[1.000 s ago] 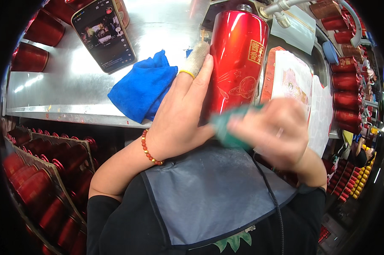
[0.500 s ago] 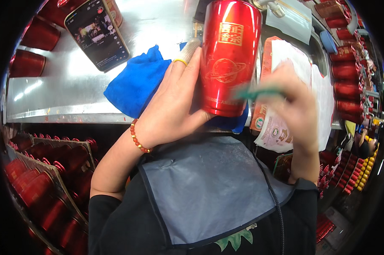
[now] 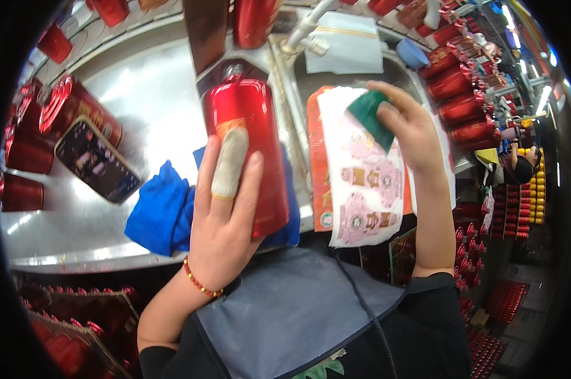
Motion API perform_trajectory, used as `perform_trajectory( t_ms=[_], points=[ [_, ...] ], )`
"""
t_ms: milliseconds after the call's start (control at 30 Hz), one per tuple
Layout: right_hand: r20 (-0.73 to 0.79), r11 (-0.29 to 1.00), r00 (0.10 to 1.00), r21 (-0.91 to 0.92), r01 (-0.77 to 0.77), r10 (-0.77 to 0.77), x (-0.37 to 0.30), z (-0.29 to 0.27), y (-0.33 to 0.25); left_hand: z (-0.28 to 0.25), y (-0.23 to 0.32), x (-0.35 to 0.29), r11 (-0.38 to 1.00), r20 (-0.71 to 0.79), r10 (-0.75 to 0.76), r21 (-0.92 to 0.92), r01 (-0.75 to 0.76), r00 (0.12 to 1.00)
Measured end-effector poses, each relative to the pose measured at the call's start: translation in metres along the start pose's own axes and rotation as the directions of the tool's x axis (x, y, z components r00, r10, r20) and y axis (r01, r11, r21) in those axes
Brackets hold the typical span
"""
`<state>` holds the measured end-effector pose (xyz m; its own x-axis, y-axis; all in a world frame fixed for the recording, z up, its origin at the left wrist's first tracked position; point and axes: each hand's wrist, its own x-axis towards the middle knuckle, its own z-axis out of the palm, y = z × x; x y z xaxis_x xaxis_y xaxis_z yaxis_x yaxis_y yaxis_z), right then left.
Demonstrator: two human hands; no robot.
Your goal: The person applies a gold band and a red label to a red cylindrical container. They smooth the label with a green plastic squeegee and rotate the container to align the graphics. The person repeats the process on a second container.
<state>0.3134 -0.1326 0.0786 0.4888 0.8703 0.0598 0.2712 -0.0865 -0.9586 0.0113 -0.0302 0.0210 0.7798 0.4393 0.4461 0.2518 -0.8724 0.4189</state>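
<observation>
A glossy red metallic bottle [image 3: 266,158] with a narrow neck lies on the blue cloth [image 3: 159,211]. My left hand [image 3: 225,211] holds it, fingers laid along its upper face, partly hiding a gold square mark. One finger wears a beige knitted sleeve, and a beaded bracelet circles that wrist. Pinched in my right hand [image 3: 415,129] is a thin, flat green scraper [image 3: 370,121]. It is over a white sheet [image 3: 374,199] printed with pink and brown designs. Beneath that sheet shows an orange-red printed sheet [image 3: 319,170].
A phone [image 3: 99,161] with a lit screen leans against a red bottle [image 3: 77,107] at the left. A tap [image 3: 304,38] juts over the sink behind the sheets. Red bottles stand in racks on both sides; a person [image 3: 522,165] is at far right.
My left hand has shifted from the bottle's left side onto its upper face. My right hand has carried the green scraper away from the bottle to the printed sheet. The view has swung right.
</observation>
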Motion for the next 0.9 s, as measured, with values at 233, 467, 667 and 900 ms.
perform_trajectory(
  t_ms=[233,467,667,900],
  points=[
    [-0.253,0.911,0.907,-0.155,-0.382,0.338,0.135,-0.145,0.119,0.013,-0.014,-0.026,0.917,0.060,-0.199,-0.339,0.208,0.978],
    [-0.429,0.856,0.898,-0.424,-0.294,0.096,0.251,-0.184,0.193,0.017,-0.015,-0.032,0.974,0.026,-0.120,-0.188,0.123,0.992],
    [-0.414,0.916,0.879,-0.206,-0.343,0.236,0.274,-0.178,0.192,0.018,-0.019,-0.036,0.973,0.021,-0.096,-0.210,0.098,0.995],
    [-0.390,0.885,0.908,-0.352,-0.304,0.156,0.272,-0.180,0.191,0.019,-0.022,-0.036,0.973,0.022,-0.077,-0.216,0.080,0.997]
  ],
)
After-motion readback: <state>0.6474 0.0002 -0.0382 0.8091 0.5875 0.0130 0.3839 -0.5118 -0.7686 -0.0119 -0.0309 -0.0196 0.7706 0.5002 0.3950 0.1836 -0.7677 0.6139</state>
